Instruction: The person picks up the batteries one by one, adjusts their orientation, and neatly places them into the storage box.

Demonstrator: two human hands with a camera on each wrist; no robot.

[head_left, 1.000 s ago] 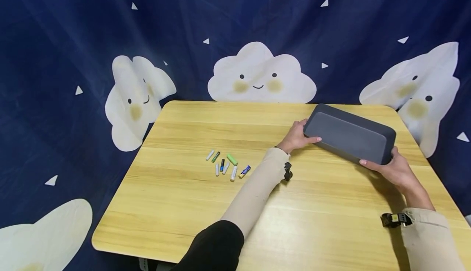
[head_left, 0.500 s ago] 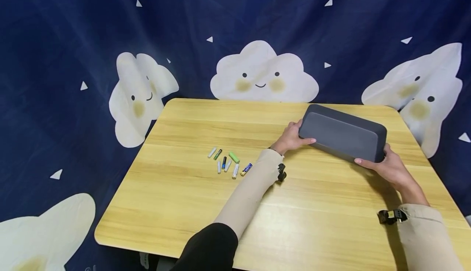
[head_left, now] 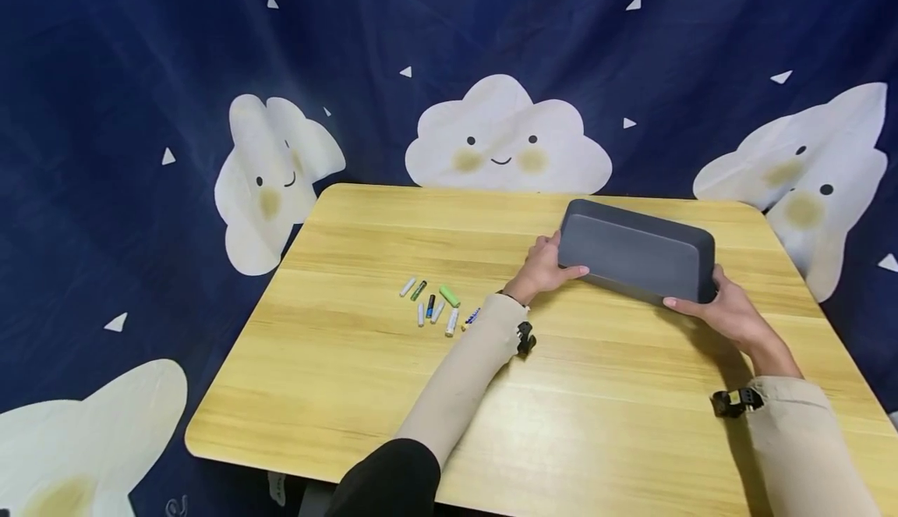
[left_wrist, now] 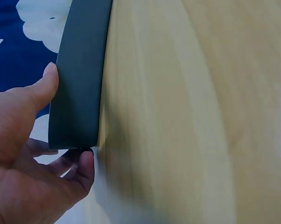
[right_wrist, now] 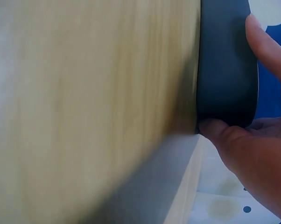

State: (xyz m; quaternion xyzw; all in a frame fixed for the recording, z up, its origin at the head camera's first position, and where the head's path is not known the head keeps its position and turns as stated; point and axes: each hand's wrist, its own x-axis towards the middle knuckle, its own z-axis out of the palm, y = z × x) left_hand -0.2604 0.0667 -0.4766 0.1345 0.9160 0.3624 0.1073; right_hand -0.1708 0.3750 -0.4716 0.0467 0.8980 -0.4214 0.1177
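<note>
A dark grey rectangular tray, shallow with rounded corners, is held at its two ends over the back right of the table. My left hand grips the left end, thumb along the near rim and fingers round the short side. At the opposite end my right hand does the same, its thumb on the near right corner. In the left wrist view, curled fingertips tuck under the tray's wall. The right wrist view shows fingers at the lower corner of the wall, with a shadow cast beneath.
Several small batteries lie loosely grouped on the wooden table, left of my left forearm. Among them is a light green battery; a blue one is partly hidden by my sleeve. A dark blue curtain with clouds hangs behind.
Both hands have carried the tray leftward, still gripping its ends. My left forearm has shifted left and now covers part of the blue battery. The head view has turned slightly.
</note>
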